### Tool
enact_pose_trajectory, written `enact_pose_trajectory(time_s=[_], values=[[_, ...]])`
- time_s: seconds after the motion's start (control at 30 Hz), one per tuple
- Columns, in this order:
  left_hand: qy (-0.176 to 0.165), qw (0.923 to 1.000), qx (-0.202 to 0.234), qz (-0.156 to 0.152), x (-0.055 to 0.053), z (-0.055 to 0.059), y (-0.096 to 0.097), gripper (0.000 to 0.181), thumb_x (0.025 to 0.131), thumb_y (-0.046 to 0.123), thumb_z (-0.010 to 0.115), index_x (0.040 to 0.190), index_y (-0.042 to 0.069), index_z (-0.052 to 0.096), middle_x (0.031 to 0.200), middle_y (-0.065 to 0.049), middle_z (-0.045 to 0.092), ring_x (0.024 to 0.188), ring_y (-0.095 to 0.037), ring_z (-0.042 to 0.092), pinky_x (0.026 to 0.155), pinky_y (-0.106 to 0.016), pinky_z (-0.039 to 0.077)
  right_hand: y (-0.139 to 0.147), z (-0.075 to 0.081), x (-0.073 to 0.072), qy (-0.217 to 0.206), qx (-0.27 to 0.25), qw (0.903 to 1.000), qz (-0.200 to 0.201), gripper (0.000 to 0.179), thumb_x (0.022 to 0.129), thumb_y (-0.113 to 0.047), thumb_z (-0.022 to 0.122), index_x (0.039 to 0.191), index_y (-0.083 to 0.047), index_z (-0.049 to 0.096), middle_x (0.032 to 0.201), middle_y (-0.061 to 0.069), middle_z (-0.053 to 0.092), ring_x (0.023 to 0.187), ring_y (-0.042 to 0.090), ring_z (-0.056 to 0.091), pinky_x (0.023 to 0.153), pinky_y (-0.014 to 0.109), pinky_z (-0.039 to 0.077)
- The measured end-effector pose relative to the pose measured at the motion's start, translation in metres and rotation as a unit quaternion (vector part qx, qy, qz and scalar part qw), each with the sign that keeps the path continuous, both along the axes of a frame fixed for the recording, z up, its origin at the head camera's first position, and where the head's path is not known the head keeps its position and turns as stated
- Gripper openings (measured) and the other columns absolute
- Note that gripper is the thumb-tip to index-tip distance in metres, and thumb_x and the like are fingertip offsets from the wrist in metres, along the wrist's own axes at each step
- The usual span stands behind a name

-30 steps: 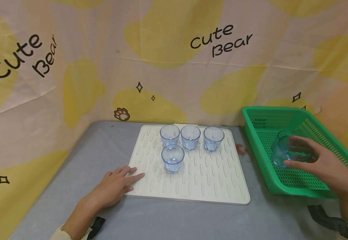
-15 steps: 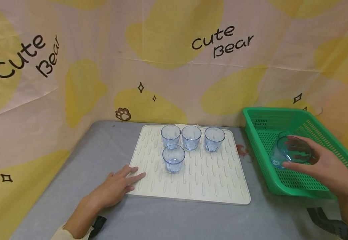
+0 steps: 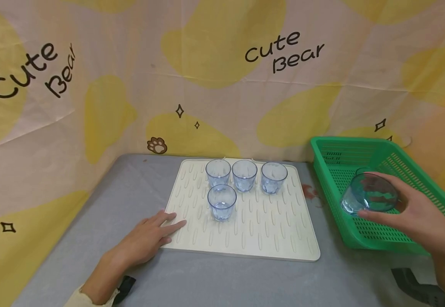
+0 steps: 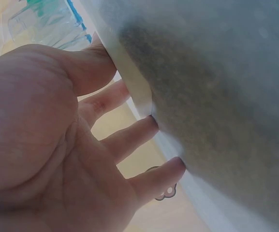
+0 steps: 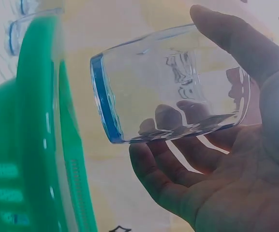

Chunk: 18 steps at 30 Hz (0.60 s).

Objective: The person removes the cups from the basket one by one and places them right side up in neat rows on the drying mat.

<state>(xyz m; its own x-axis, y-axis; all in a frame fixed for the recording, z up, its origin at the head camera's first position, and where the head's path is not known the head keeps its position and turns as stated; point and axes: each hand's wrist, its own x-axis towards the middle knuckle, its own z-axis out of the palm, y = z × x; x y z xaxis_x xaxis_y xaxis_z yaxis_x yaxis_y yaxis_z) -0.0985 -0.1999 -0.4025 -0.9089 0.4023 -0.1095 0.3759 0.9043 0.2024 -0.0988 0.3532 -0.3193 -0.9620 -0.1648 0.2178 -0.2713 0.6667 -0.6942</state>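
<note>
My right hand (image 3: 410,204) grips a clear bluish drinking glass (image 3: 368,194) over the green basket, its base tipped toward the mat. In the right wrist view the thumb lies along one side of this glass (image 5: 168,82) and the fingers curl round the other, close to the basket rim. The left hand (image 3: 147,236) rests with spread fingers on the left front edge of a white ribbed mat (image 3: 261,230). Standing upright on that mat are a back row of three glasses (image 3: 244,177) and one glass (image 3: 221,204) in front of them.
The green plastic basket (image 3: 360,238) stands right of the mat, and the rim of another glass (image 3: 362,170) shows in it behind the held one. A patterned cloth (image 3: 215,51) hangs behind the grey tabletop (image 3: 207,281).
My right hand has turned the held glass and brought its base a little to the left and up from the basket floor. The left hand stays on the mat edge.
</note>
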Motion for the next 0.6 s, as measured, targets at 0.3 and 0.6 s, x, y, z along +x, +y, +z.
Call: enact_pose_trajectory(time_s=[0.3,0.6], values=[[0.007,0.9999,0.000,-0.010,0.000,0.002,0.000,0.056,0.093,0.017,0.068,0.145,0.029,0.053,0.149,-0.012,0.049,0.139,-0.047,0.041,0.107,-0.064,0.036,-0.008,0.000,0.003,-0.010,0.003,0.9999,0.013,0.077,0.083,-0.005,0.079,0.149,-0.021,0.041,0.133,-0.022,0.050,0.103,-0.010,0.056,0.075,0.010,0.049],[0.006,0.9999,0.000,-0.010,-0.001,0.000,-0.001,0.055,0.094,0.017,0.067,0.145,0.030,0.052,0.148,-0.011,0.050,0.139,-0.047,0.041,0.107,-0.065,0.036,-0.027,-0.002,0.003,-0.018,0.004,0.9996,0.020,0.079,0.080,-0.009,0.083,0.147,-0.022,0.044,0.123,-0.014,0.056,0.098,-0.002,0.059,0.072,0.017,0.051]])
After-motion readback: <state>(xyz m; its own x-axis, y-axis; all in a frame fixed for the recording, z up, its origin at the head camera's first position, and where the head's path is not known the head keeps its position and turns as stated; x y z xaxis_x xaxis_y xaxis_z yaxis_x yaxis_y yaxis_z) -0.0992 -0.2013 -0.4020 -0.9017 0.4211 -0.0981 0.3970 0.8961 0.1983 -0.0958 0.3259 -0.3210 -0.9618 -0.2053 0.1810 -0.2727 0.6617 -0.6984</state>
